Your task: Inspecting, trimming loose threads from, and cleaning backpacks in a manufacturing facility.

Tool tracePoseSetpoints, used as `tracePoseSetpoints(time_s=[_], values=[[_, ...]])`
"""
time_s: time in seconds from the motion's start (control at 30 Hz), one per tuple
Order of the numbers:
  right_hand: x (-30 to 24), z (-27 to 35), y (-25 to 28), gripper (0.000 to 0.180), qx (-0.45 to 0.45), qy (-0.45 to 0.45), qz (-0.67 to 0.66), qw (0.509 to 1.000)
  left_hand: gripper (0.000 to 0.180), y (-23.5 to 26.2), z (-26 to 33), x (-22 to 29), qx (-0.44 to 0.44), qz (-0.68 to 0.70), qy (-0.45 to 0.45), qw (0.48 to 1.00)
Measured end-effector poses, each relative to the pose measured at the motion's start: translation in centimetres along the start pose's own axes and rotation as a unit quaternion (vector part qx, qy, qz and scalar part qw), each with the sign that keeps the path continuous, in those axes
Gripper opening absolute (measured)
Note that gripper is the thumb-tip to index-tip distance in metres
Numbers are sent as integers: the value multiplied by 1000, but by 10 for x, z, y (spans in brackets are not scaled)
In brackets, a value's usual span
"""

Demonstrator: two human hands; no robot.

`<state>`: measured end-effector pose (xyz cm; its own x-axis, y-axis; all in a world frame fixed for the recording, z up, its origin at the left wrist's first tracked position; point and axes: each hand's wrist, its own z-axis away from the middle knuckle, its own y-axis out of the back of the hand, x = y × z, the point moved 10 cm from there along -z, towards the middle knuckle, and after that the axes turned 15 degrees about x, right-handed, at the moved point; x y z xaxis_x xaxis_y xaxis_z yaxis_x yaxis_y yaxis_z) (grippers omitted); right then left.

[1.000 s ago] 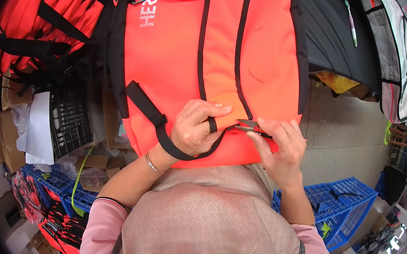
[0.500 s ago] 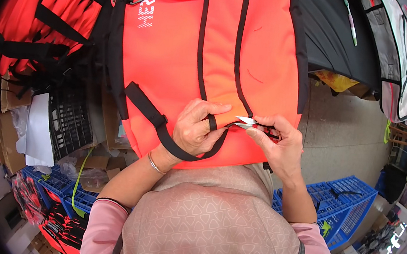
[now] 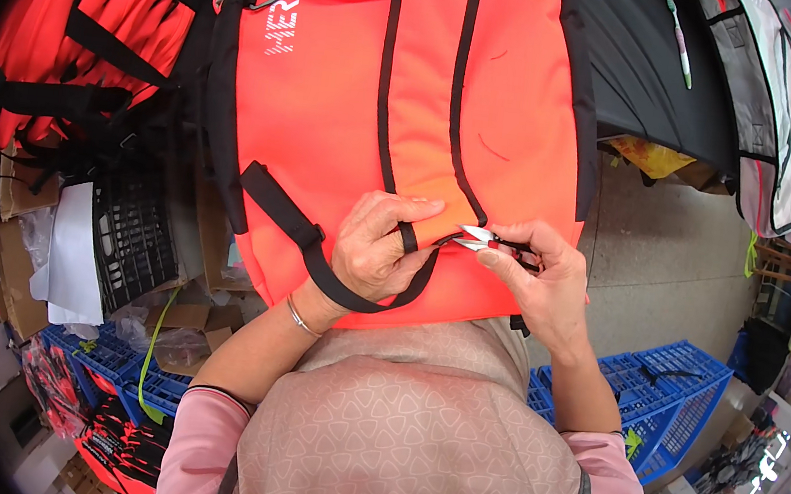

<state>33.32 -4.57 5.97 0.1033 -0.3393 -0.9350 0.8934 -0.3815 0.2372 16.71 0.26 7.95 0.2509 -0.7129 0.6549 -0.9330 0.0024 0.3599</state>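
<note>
A bright orange-red backpack (image 3: pixel 333 113) with black side panels lies in front of me. Down its middle runs a padded shoulder strap (image 3: pixel 424 84) edged in black. My left hand (image 3: pixel 378 245) pinches the strap's lower end, thumb and fingers pressed together. A black webbing strap (image 3: pixel 274 204) loops past that wrist. My right hand (image 3: pixel 548 279) holds a pair of thread snips (image 3: pixel 476 240), whose silver blades stand apart at the strap's edge, close to the left fingertips. Some dark thread ends (image 3: pixel 494 149) lie on the orange fabric.
Orange-red bags (image 3: pixel 120 11) are piled at the far left. A black crate (image 3: pixel 133 237) and cardboard stand left of me. Blue plastic crates (image 3: pixel 663 385) sit at the right. Grey bags (image 3: pixel 770 124) and a pen (image 3: pixel 680 45) on dark cloth are at the far right.
The strap's lower end and my left hand have shifted slightly to the left. The snips' blades remain apart beside the strap, and my right hand has barely moved.
</note>
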Motion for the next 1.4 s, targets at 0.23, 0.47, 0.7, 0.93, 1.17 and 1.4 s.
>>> tracePoseSetpoints(time_s=[0.23, 0.47, 0.7, 0.93, 1.17, 1.4], values=[[-25, 4, 13, 25, 77, 178, 112, 975, 42, 0, 2, -1, -10, -14, -3, 1000], [-27, 3, 7, 24, 66, 203, 139, 967, 39, 1, -1, 2, 4, -14, -25, 1000], [-27, 1, 4, 25, 58, 208, 149, 965, 39, 0, 0, 1, 5, -17, -25, 1000], [-21, -3, 1, 24, 39, 155, 129, 979, 36, -1, -4, 0, 1, -6, -1, 1000], [16, -16, -16, 23, -88, -200, -259, 941, 19, -10, 0, -27, -47, 120, 221, 967], [-20, -13, 6, 22, 59, 69, -42, 995, 19, -16, 2, -35, -67, 182, 326, 925]])
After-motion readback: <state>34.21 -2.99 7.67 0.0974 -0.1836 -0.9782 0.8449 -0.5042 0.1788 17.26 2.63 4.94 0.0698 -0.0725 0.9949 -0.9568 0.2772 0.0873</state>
